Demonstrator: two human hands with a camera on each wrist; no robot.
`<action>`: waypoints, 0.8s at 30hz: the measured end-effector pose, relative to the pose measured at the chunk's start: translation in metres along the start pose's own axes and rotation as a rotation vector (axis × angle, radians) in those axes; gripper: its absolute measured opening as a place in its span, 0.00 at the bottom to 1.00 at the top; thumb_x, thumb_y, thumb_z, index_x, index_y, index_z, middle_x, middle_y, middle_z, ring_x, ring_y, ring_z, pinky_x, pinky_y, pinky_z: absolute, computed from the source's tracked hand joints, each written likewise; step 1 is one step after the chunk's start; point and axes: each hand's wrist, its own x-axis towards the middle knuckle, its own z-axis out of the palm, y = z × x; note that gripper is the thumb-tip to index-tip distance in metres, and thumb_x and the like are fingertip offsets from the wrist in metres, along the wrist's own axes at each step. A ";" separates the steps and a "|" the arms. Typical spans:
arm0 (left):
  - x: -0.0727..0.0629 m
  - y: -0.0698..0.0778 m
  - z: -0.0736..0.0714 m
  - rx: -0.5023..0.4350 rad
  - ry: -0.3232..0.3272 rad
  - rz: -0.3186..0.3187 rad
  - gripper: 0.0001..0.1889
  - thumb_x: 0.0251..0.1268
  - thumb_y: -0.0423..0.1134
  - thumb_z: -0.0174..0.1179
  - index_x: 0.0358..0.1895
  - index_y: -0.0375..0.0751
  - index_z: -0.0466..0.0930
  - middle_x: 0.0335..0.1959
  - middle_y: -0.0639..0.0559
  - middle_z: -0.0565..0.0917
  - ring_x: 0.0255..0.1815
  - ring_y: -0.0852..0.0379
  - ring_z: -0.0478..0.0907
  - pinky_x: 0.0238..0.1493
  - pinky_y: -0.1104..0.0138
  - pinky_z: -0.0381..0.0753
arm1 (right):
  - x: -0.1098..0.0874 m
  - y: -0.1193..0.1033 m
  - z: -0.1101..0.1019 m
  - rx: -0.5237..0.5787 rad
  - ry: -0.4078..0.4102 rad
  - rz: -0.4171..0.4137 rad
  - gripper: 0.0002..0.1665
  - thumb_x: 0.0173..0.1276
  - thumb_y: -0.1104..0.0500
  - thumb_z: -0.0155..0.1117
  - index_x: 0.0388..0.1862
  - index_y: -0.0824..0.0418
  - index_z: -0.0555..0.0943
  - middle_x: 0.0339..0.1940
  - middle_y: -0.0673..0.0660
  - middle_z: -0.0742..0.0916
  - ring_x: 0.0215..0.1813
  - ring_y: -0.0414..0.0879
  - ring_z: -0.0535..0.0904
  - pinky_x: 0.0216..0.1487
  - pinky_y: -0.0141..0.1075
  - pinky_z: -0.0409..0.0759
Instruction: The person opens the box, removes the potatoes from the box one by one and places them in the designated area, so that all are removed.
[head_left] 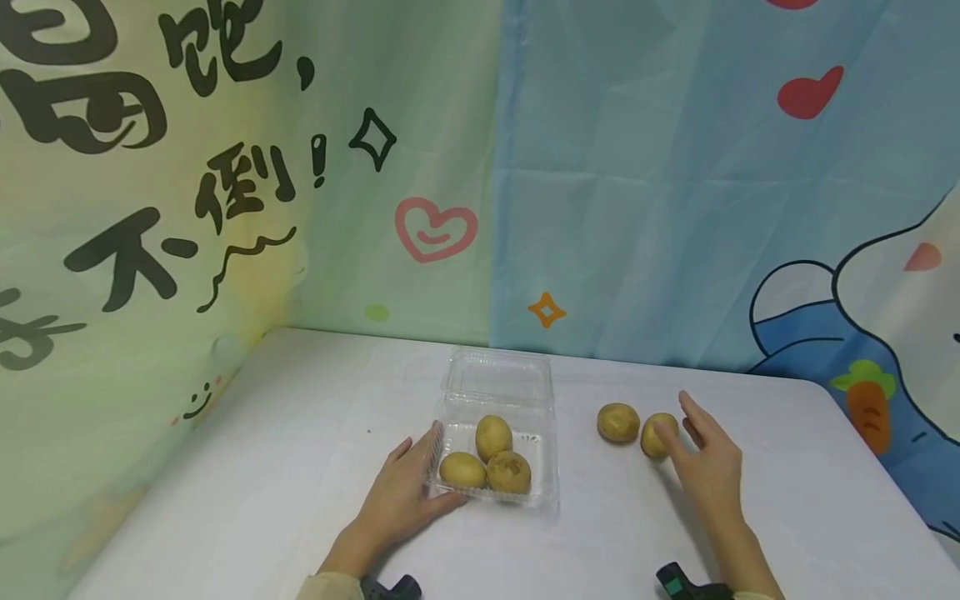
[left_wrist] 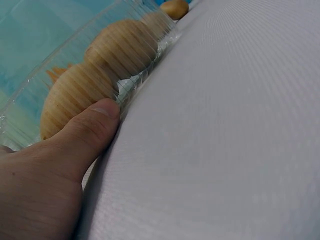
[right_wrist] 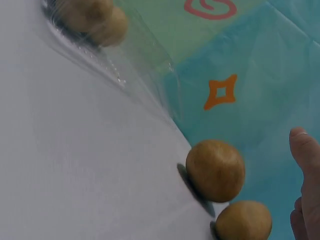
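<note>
A clear plastic clamshell box (head_left: 542, 467) lies on the table with its lid laid back, and three potatoes (head_left: 493, 437) sit inside it. My left hand (head_left: 401, 500) grips the box's near left corner, thumb along the front wall and fingers along the left side. The left wrist view shows the thumb (left_wrist: 90, 127) against the ribbed wall. To the right of the box, two loose potatoes (head_left: 618, 423) rest side by side. My right hand (head_left: 708, 462) is at the right-hand potato (right_wrist: 244, 222), thumb and fingers spread and holding nothing.
A white cloth (head_left: 285, 467) covers the table. Behind the table hangs a printed curtain (head_left: 645, 192) in green and blue. Black wrist devices (head_left: 693, 583) show at the bottom edge of the head view. The transparent lid (head_left: 498, 375) extends toward the table's back edge.
</note>
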 end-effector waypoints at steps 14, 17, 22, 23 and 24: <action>0.002 0.001 0.001 0.007 -0.006 0.001 0.55 0.49 0.70 0.61 0.73 0.37 0.53 0.73 0.48 0.63 0.73 0.56 0.62 0.77 0.57 0.52 | -0.009 -0.037 0.018 -0.022 0.003 -0.401 0.40 0.50 0.61 0.76 0.64 0.59 0.74 0.60 0.62 0.81 0.56 0.59 0.79 0.56 0.10 0.64; 0.002 0.000 0.000 0.012 0.002 0.003 0.55 0.48 0.70 0.61 0.73 0.37 0.53 0.72 0.48 0.64 0.72 0.55 0.63 0.76 0.56 0.53 | -0.012 -0.049 0.024 0.001 -0.063 -0.433 0.40 0.51 0.58 0.76 0.65 0.57 0.74 0.61 0.60 0.81 0.58 0.58 0.77 0.60 0.17 0.68; 0.001 0.000 0.000 -0.005 0.006 0.014 0.55 0.49 0.69 0.62 0.73 0.35 0.54 0.72 0.46 0.65 0.72 0.54 0.63 0.76 0.54 0.53 | -0.016 -0.073 0.033 0.010 -0.206 -0.482 0.42 0.50 0.56 0.76 0.66 0.55 0.73 0.62 0.58 0.80 0.58 0.55 0.79 0.58 0.40 0.79; 0.000 0.000 0.000 -0.007 0.007 0.014 0.55 0.49 0.68 0.62 0.73 0.35 0.54 0.72 0.46 0.65 0.72 0.54 0.63 0.76 0.54 0.53 | -0.016 -0.078 0.035 0.000 -0.240 -0.499 0.42 0.49 0.55 0.76 0.66 0.54 0.73 0.63 0.57 0.80 0.58 0.55 0.79 0.57 0.45 0.79; 0.000 0.000 0.000 -0.006 0.007 0.015 0.55 0.49 0.68 0.62 0.73 0.35 0.54 0.72 0.46 0.65 0.72 0.54 0.63 0.76 0.54 0.53 | -0.016 -0.082 0.038 -0.001 -0.277 -0.516 0.43 0.49 0.54 0.76 0.66 0.54 0.72 0.63 0.56 0.79 0.59 0.54 0.79 0.56 0.48 0.79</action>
